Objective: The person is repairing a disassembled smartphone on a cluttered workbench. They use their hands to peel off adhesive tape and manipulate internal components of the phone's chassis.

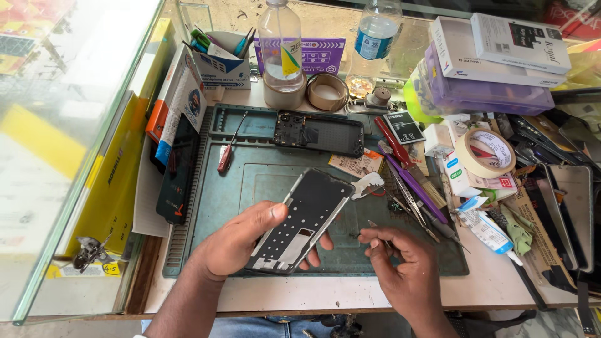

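- Head view: you are holding the phone frame (305, 220) in your left hand (241, 241), fingers wrapped under it and thumb pressed on its left edge, so that hand is clamped on the frame. The frame is sitting tilted above the near part of the green mat (263, 172), its lower end toward you.
- Your right hand (400, 263) is resting just right of the frame, fingers pinched together on thin tweezers (379, 231) whose tip is pointing toward the frame's lower right edge. The two hands are near each other but not touching.
- Judging by this, you are bringing the tweezers to a small part on the frame; keep your right wrist planted on the mat so the tip is moving steadily rather than swinging.
- You are gripping the frame by its rim only, which looks right; keep the thumb off the cut-outs in the middle.
- A white strip (366, 184) is hanging off the frame's upper right corner; be watching that it is not snagging as you tilt the frame.
- The other phone body (319, 133) is lying flat at the far side of the mat, and a red screwdriver (225, 156) is lying to its left, both well apart from your hands.
- The tools (416, 188) at the mat's right edge are lying just beyond your right hand; keep your elbow from sweeping them across the desk (325, 294).
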